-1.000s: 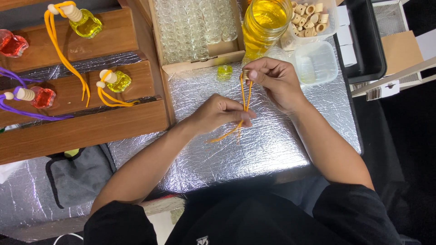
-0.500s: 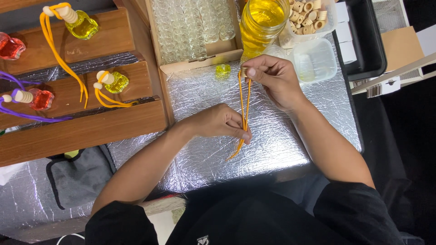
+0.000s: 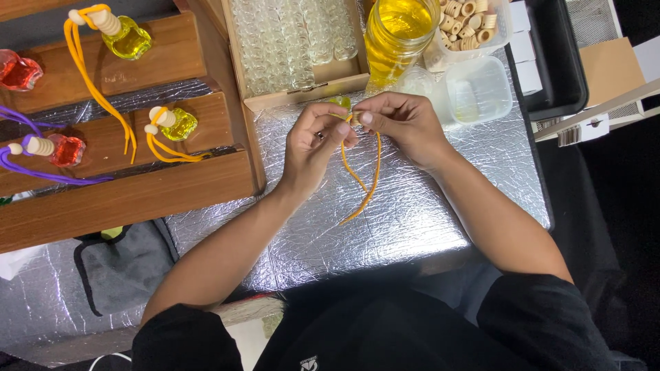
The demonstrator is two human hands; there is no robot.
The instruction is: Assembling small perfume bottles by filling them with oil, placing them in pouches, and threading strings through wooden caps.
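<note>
A silver foil-covered table [image 3: 426,206] fills the middle. At its far edge stands a cardboard box [image 3: 295,48] packed with small clear bottles; right of the box is a glass jar of yellow liquid [image 3: 399,31], then a clear tub of wooden beads [image 3: 474,24] and an empty clear tub [image 3: 478,89]. Left of the box, wooden steps [image 3: 137,185] carry finished yellow and red bottles with cords. Just in front of the box, the left hand [image 3: 313,148] and right hand [image 3: 402,124] meet, fingertips pinching a small yellow bottle [image 3: 340,103] whose orange cord [image 3: 364,172] hangs in two strands down to the foil.
</note>
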